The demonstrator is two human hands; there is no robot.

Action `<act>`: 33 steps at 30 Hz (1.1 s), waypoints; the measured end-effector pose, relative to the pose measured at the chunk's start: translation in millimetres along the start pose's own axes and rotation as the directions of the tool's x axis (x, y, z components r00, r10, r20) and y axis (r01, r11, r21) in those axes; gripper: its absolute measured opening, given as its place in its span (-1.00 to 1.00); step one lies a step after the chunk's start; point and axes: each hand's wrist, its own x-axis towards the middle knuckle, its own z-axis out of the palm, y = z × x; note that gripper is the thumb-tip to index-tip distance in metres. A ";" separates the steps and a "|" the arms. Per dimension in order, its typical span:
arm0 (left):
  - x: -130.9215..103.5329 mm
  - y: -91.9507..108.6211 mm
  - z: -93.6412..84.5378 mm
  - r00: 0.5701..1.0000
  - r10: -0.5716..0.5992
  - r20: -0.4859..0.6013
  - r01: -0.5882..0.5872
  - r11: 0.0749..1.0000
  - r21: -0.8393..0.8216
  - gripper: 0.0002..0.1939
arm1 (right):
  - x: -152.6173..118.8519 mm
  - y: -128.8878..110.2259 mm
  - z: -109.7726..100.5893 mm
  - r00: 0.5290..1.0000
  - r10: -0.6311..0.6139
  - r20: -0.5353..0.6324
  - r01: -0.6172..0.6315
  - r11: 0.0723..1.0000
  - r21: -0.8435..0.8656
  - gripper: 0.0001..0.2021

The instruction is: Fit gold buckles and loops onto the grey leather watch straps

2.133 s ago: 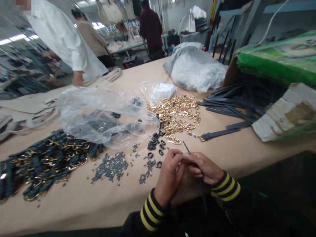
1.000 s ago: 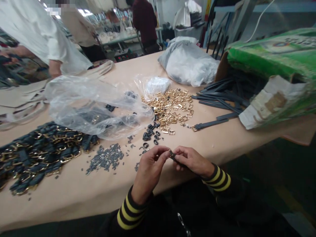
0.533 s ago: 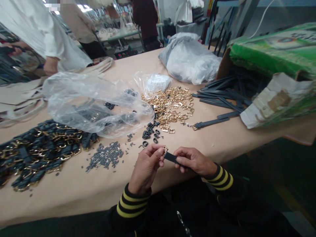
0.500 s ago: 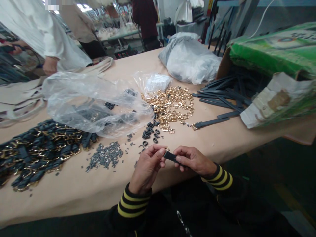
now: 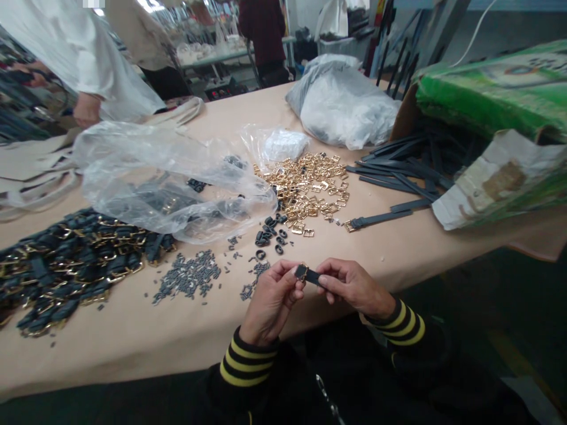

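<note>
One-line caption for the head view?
Both hands, left and right, pinch a dark strap with a gold buckle above the table.

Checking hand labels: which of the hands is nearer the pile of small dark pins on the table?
Left. The left hand is just right of the dark pins; the right hand is farther right.
</note>
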 end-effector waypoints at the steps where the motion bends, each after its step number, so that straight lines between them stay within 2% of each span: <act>1: -0.1 -3.3 0.8 1.000 -0.015 0.022 0.015 1.000 0.001 -0.86 | 0.4 -0.9 2.6 1.000 -0.016 -0.003 0.016 1.000 0.000 -0.86; 4: 1.5 -14.0 3.8 0.999 -0.028 0.046 0.028 1.000 -0.001 -0.85 | -0.4 -5.1 10.0 0.996 -0.047 -0.077 0.044 0.998 -0.044 -0.87; 7: 4.9 -22.6 6.5 1.000 0.020 0.002 -0.020 1.000 0.001 -0.83 | -3.3 -8.6 13.9 0.979 -0.137 -0.150 0.101 0.969 -0.226 -0.83; 10: 5.7 -26.6 7.3 0.997 0.074 -0.008 -0.073 0.995 0.060 -0.83 | -4.7 -9.3 13.7 0.965 -0.225 -0.136 0.157 0.908 -0.388 -0.86; 15: -1.7 -23.3 5.1 0.992 0.114 0.046 -0.121 0.964 0.236 -0.90 | -3.3 -10.8 10.4 0.973 -0.193 -0.127 0.116 0.882 -0.456 -0.93; 18: -5.0 -20.8 4.5 0.991 0.098 0.086 -0.115 0.969 0.220 -0.88 | -3.2 -13.8 10.7 0.973 -0.202 -0.114 0.120 0.859 -0.497 -0.94; 22: -3.0 -23.3 6.5 0.992 0.126 -0.009 -0.124 0.984 0.125 -0.89 | -3.4 -15.3 13.6 0.968 -0.227 -0.109 0.130 0.822 -0.554 -0.96; 27: -0.5 -28.1 9.4 0.971 0.193 -0.139 -0.180 0.978 0.100 -0.89 | -2.0 -14.4 13.6 0.961 -0.227 -0.160 0.091 0.802 -0.590 -0.97; 33: 0.5 -31.7 7.4 0.954 0.253 -0.162 -0.243 0.967 0.082 -0.88 | -0.8 -16.5 11.4 0.975 -0.187 -0.118 0.089 0.818 -0.568 -0.95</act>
